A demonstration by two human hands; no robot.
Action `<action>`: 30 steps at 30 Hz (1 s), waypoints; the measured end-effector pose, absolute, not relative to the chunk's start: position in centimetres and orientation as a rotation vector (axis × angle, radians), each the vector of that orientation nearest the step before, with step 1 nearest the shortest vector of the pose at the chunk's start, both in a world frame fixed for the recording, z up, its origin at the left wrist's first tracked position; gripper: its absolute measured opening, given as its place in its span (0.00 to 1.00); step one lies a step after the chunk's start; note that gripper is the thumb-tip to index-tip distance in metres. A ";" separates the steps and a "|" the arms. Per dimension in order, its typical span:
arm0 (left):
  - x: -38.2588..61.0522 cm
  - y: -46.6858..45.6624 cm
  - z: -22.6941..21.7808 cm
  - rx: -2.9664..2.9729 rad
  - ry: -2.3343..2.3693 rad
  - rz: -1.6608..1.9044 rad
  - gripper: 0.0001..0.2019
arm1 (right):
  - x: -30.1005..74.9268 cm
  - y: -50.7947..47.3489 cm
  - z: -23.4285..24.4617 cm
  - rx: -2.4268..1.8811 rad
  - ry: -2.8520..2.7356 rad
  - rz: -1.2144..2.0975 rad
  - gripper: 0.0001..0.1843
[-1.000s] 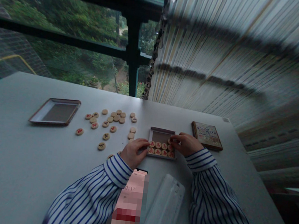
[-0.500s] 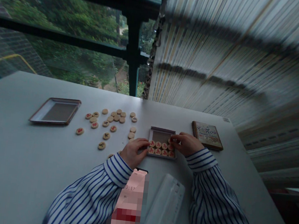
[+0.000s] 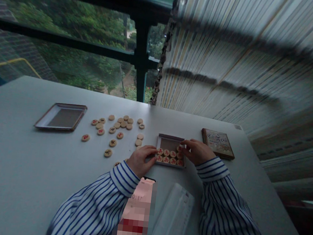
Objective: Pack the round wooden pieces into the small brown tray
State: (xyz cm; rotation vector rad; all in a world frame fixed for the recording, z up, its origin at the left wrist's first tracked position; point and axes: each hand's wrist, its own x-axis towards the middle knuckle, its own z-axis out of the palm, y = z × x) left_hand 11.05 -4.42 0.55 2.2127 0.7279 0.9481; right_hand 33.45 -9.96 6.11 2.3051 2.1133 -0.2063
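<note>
- Hands first: the left hand (image 3: 140, 160) rests on the tabletop (image 3: 11, 176) at the left wall of a small box (image 3: 170, 143). Its forefinger and thumb touch that wall near the nearest round disc.
- Left grip: the fingers are curled close together, but I cannot tell whether they clamp the box or only lean on it.
- The right hand (image 3: 197, 151) lies at the box's right side, fingertips bunched over a disc at the right end of the far row.
- Right grip: drawn together and touching that disc — whether it is pinched or merely pressed cannot be told.
- The box sits on the tabletop between the two hands. Two rows of red-marked discs (image 3: 168, 159) fill its near half, while its far half shows bare floor.
- Loose discs (image 3: 120, 126) are scattered to the left of the box, some face up with red or dark marks, some blank.
- Farther left lies a shallow tray (image 3: 60, 117), well apart from the hands.
- A patterned lid (image 3: 218, 142) lies flat just right of the right hand.
- Near the striped sleeves lie a phone (image 3: 139, 195) and a clear case (image 3: 175, 214), side by side.
- Beyond the tabletop are a window (image 3: 67, 54) and a blind (image 3: 249, 67).
</note>
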 end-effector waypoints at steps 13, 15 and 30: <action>11.0 -4.6 0.9 2.085 0.679 1.062 0.09 | 33.1 -9.9 6.6 2.321 2.139 -0.192 0.15; 11.0 -4.7 1.3 2.087 0.659 1.077 0.09 | 33.0 -10.0 6.7 2.320 2.156 -0.186 0.15; 7.8 -4.3 3.9 2.044 0.771 1.113 0.09 | 30.2 -10.4 8.8 2.379 2.521 0.093 0.13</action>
